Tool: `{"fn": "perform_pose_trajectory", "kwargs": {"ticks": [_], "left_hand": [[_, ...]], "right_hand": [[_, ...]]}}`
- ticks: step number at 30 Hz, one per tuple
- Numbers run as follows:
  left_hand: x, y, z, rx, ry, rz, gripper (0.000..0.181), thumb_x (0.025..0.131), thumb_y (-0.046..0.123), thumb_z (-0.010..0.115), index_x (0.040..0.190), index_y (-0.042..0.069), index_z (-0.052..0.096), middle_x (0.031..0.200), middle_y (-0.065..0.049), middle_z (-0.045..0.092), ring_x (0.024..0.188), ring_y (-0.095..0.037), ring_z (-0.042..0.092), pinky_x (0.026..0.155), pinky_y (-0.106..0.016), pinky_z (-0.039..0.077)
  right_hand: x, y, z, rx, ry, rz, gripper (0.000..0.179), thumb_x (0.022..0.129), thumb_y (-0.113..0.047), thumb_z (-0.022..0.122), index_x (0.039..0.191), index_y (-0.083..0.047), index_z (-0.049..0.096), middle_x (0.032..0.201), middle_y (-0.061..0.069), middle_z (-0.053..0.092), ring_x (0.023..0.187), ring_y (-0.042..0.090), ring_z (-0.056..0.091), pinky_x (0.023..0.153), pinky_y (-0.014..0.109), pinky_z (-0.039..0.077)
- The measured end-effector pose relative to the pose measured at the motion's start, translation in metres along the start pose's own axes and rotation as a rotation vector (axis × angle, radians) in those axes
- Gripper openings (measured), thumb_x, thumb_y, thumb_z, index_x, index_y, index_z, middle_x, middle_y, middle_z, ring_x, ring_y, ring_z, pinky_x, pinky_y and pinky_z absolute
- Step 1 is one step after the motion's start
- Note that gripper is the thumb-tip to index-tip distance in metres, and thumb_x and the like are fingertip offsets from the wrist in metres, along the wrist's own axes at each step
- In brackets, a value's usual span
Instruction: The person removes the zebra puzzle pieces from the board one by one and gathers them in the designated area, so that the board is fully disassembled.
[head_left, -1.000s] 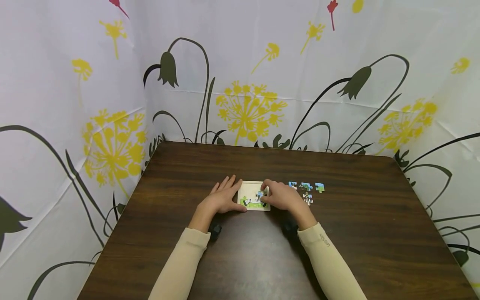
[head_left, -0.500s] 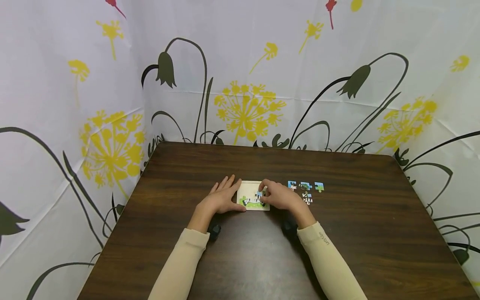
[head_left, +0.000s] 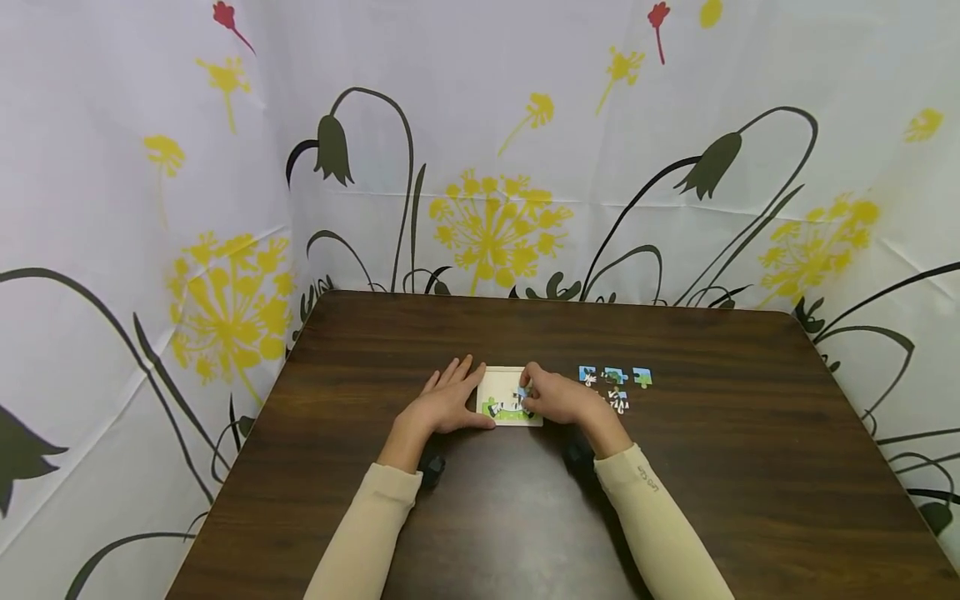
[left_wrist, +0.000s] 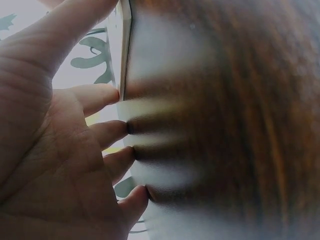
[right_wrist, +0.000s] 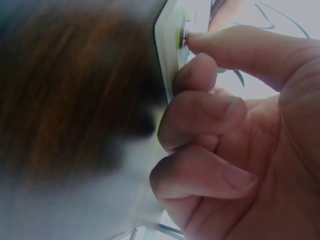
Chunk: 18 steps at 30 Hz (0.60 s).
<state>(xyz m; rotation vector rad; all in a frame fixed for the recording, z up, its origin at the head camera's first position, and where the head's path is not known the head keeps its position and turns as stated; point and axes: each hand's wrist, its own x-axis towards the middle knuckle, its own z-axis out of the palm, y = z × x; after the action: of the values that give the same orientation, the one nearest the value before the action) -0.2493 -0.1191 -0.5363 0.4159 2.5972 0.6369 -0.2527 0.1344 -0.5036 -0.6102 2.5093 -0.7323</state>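
Puzzle tray: the pale tray (head_left: pixel 499 381) lies flat on the dark wooden table (head_left: pixel 480 521), between both hands; its near edge runs left to right across the person's front, and it looks a little longer that way, though the slanted view makes the long axis unsure.
Picture direction: the green strip runs along the near side, with black-and-white parts above it and bare backing toward the far edge.
Left hand: the left hand (head_left: pixel 442 407) is unclenched, fingers spread, thumb at the near edge, index fingertip touching the tray's border.
Right hand: the right hand (head_left: pixel 558 395) pinches a puzzle piece (head_left: pixel 521 392) between thumb and index finger, other fingers curled.
Pinched piece: over the tray's right part, blue end toward the far side; mostly covered, its long axis cannot be told.
Loose pieces: the loose pieces (head_left: pixel 615 376) lie right of the tray, three in a left-to-right row, more just nearer.
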Motion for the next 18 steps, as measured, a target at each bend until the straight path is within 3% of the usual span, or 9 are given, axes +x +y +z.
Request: {"fn": "perform_pose_trajectory", "kwargs": {"ticks": [6, 13, 18], "left_hand": [[0.001, -0.001, 0.0, 0.012, -0.009, -0.013, 0.114, 0.09, 0.063, 0.081, 0.175, 0.027, 0.013, 0.183, -0.004, -0.003, 0.17, -0.03, -0.007, 0.137, -0.058, -0.003], [-0.007, 0.005, -0.006, 0.001, -0.016, 0.007, 0.113, 0.092, 0.062, 0.079, 0.176, 0.023, 0.014, 0.183, -0.008, -0.003, 0.17, -0.033, -0.007, 0.136, -0.06, -0.004], [-0.013, 0.011, -0.009, -0.008, -0.005, 0.025, 0.113, 0.092, 0.062, 0.079, 0.175, 0.02, 0.016, 0.183, -0.012, 0.0, 0.17, -0.036, -0.004, 0.136, -0.063, -0.001]], "right_hand": [[0.001, 0.001, 0.001, 0.027, -0.006, -0.018, 0.027, 0.108, -0.017, 0.063, 0.129, -0.008, 0.047, 0.076, 0.0, 0.052, 0.062, 0.015, 0.043, 0.062, 0.029, 0.037], [0.004, 0.003, 0.002, 0.058, 0.037, 0.011, 0.032, 0.104, -0.021, 0.072, 0.124, -0.007, 0.052, 0.084, 0.003, 0.065, 0.066, 0.015, 0.053, 0.063, 0.028, 0.043], [0.007, 0.005, 0.002, 0.066, 0.052, 0.025, 0.032, 0.102, -0.023, 0.075, 0.121, -0.008, 0.054, 0.082, 0.004, 0.066, 0.065, 0.015, 0.054, 0.061, 0.028, 0.043]]}}
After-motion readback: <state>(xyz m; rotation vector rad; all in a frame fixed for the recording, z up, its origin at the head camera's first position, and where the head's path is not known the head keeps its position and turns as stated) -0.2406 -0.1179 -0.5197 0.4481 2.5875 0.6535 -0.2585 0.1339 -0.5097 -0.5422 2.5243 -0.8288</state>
